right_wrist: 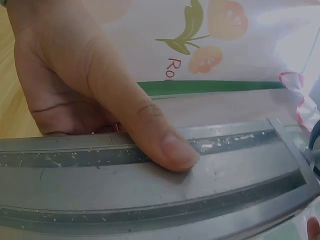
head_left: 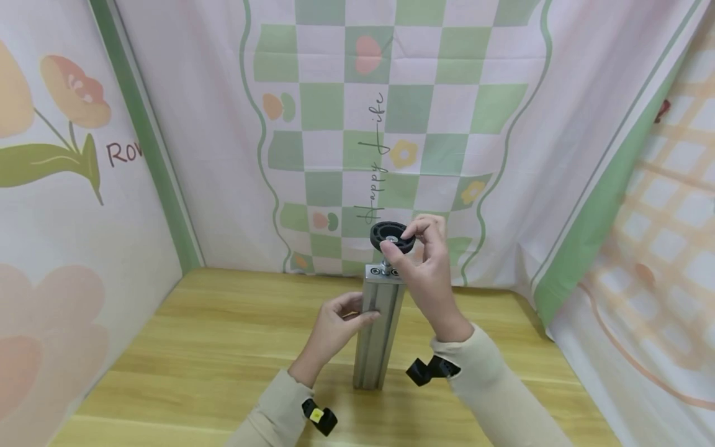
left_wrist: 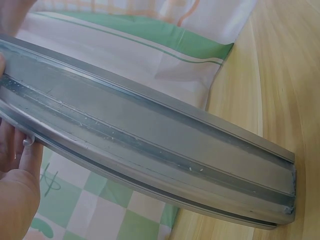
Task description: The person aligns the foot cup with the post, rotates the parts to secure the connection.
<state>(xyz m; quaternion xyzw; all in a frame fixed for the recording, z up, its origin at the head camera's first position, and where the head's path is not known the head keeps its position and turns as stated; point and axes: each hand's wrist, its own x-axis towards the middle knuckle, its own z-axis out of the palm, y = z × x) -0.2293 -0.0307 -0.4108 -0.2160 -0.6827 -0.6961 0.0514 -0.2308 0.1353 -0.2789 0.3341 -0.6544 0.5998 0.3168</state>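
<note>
A silver aluminium profile (head_left: 373,335) stands upright on the wooden table, with slots along its sides and an end plate with bolts on top. Above the plate a black round levelling foot (head_left: 376,239) sits on a metal stem, its disc uppermost. My right hand (head_left: 434,273) pinches the disc's rim between thumb and fingers. Lower down, my left hand (head_left: 333,326) grips the profile near its top, thumb across the front and fingers behind it. The right wrist view shows the left thumb (right_wrist: 175,150) lying on the profile's face. White specks dot the slots.
The wooden table (head_left: 223,347) extends around the profile's base. Patterned cloth (head_left: 218,155) hangs behind it and along both sides. Small black wrist mounts (head_left: 319,417) are worn at both sleeves.
</note>
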